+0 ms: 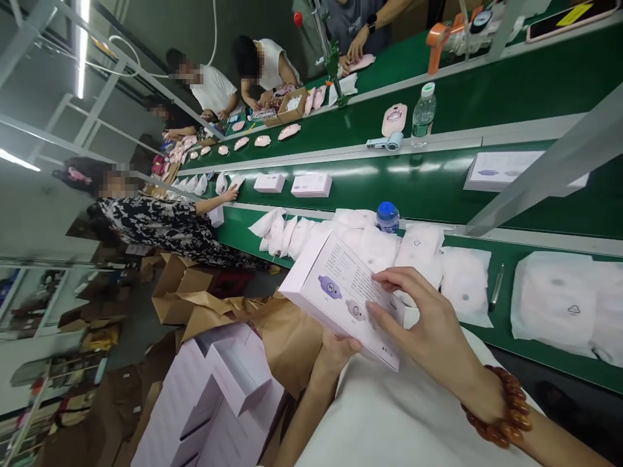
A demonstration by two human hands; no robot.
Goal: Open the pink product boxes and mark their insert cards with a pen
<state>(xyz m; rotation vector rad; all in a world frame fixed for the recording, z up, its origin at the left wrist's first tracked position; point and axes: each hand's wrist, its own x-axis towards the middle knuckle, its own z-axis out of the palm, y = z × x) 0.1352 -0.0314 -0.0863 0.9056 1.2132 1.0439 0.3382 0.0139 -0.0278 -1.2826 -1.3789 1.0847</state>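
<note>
I hold a pale pink printed box point(335, 292) in front of me, tilted, above my lap. My right hand point(428, 331), with a brown bead bracelet on its wrist, grips the box's right end with curled fingers. My left hand point(333, 353) holds the box from beneath; only part of it shows. Just beyond the box, white padded pouches point(418, 250) lie in a row on the near green table point(506, 259).
A stack of pink boxes point(219, 402) and brown paper point(287, 331) sit at my lower left. A blue-capped bottle point(388, 216) stands among the pouches. White boxes point(311, 185) ride the green conveyor point(418, 185). Other people work along the line at left and far side.
</note>
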